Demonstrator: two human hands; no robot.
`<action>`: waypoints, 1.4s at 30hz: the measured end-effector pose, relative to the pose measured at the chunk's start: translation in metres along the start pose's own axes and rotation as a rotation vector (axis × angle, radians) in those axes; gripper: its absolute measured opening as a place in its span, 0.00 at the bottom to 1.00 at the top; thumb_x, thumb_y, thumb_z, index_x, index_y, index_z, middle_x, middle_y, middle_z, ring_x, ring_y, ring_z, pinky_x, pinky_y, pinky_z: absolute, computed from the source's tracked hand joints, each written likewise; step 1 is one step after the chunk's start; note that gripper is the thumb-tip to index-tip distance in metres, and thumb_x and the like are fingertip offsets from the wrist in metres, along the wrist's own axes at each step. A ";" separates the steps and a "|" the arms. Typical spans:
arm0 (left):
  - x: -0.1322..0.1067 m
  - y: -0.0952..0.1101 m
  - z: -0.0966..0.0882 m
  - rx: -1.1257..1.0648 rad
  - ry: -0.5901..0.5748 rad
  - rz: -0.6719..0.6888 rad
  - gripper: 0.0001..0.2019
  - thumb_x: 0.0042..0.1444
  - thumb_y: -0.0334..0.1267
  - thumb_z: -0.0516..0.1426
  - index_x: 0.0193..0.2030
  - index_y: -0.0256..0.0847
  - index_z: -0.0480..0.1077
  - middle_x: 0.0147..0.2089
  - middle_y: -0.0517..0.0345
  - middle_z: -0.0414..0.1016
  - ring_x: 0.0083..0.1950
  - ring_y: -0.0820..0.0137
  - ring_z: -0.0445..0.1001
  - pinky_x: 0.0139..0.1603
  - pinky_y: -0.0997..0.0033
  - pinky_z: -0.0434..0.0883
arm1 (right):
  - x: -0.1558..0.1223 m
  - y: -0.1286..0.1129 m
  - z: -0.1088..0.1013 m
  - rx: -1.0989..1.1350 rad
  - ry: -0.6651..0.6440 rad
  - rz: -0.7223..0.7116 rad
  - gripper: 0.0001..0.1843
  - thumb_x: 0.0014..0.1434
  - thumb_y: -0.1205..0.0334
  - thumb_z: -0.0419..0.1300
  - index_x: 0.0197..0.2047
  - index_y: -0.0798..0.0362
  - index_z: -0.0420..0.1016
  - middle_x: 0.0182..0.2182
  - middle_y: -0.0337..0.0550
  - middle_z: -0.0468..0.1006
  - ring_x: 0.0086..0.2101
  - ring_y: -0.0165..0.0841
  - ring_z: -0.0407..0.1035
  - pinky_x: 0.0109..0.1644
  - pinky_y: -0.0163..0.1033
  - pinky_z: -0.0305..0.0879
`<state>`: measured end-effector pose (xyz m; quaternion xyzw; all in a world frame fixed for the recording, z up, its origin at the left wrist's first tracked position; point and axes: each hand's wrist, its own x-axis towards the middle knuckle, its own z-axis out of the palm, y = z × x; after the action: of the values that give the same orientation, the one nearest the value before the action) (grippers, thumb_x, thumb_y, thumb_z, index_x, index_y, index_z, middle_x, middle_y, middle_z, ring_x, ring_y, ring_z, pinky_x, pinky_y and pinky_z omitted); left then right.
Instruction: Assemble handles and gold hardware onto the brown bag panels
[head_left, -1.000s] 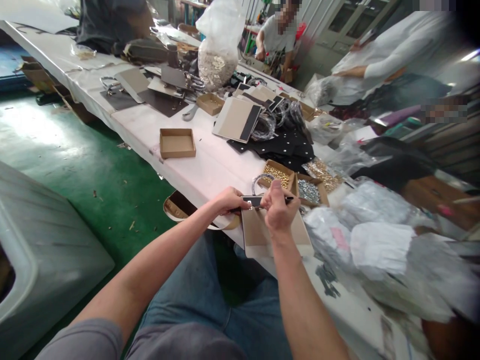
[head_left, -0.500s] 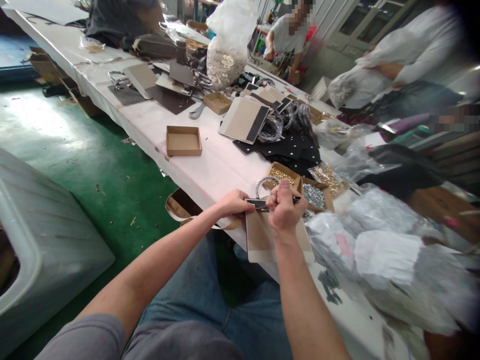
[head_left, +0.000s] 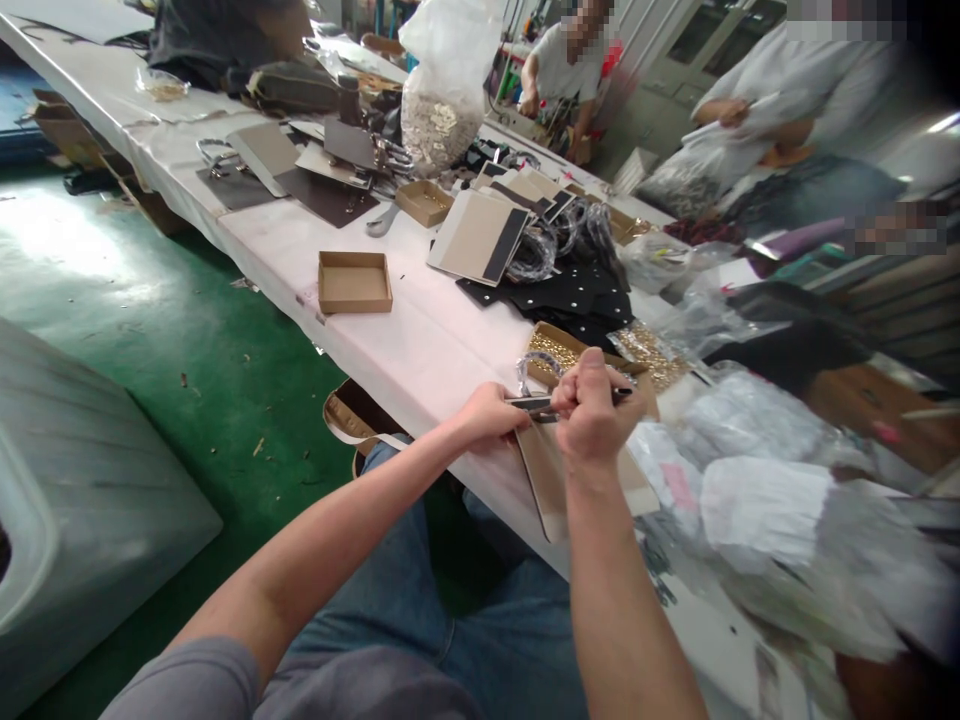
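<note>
Running upper left to lower right: long tabletop (head_left: 450, 345), pale cover, wrinkled and stained along its edge. Green floor (head_left: 217, 400) on the left, shiny, bits of scrap on it. Grey plastic bin (head_left: 97, 470) lower left. Grey cabinet (head_left: 694, 45) at back; 2 co-workers across the tabletop, a person in a white top (head_left: 559, 65) and a person in pale sleeves (head_left: 825, 110), the latter blurred. Clear bag (head_left: 442, 120) of pale pieces stands mid-tabletop. White bundles in plastic (head_left: 772, 500) fill the right side.

Beige panel (head_left: 544, 480): at near edge of tabletop, in front of the wearer, between the forearms. Body slopes down from the hands toward the wearer; can't tell if its lower end touches the surface. Dark strip (head_left: 536, 403) at its far end: long axis crosswise, left to right. Wrapped loop (head_left: 523, 368) behind the strip, arching up and away.

Left hand (head_left: 491, 412) pinches the strip's left end. Right hand (head_left: 596, 410) clenched, thumb on top, around a slim dark item (head_left: 623, 395); tip pokes out right, can't tell what it is. Gold hardware (head_left: 541, 348) boxed just beyond.
</note>
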<state>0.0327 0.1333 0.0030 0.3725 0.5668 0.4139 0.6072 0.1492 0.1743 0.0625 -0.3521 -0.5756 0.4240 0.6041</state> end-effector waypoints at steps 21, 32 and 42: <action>-0.001 -0.020 -0.007 0.034 -0.076 -0.128 0.07 0.60 0.37 0.66 0.41 0.37 0.75 0.22 0.54 0.79 0.21 0.65 0.78 0.22 0.73 0.73 | -0.007 0.024 -0.012 0.019 -0.034 0.030 0.36 0.71 0.31 0.68 0.24 0.49 0.67 0.20 0.33 0.63 0.19 0.25 0.56 0.21 0.37 0.50; 0.002 -0.021 -0.010 0.105 -0.140 -0.107 0.05 0.64 0.36 0.61 0.37 0.39 0.71 0.24 0.55 0.78 0.18 0.70 0.72 0.19 0.73 0.68 | -0.010 0.019 -0.014 0.056 -0.013 0.028 0.35 0.73 0.36 0.69 0.23 0.49 0.67 0.19 0.33 0.62 0.18 0.26 0.56 0.21 0.38 0.50; 0.000 -0.017 -0.008 0.111 -0.113 -0.102 0.05 0.61 0.36 0.63 0.39 0.40 0.71 0.24 0.58 0.77 0.18 0.72 0.71 0.19 0.76 0.65 | -0.016 0.018 -0.012 0.026 -0.009 -0.016 0.35 0.75 0.38 0.68 0.22 0.49 0.66 0.18 0.33 0.62 0.18 0.26 0.57 0.22 0.39 0.52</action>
<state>0.0265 0.1263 -0.0135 0.3990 0.5717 0.3289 0.6370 0.1593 0.1671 0.0380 -0.3378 -0.5756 0.4282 0.6093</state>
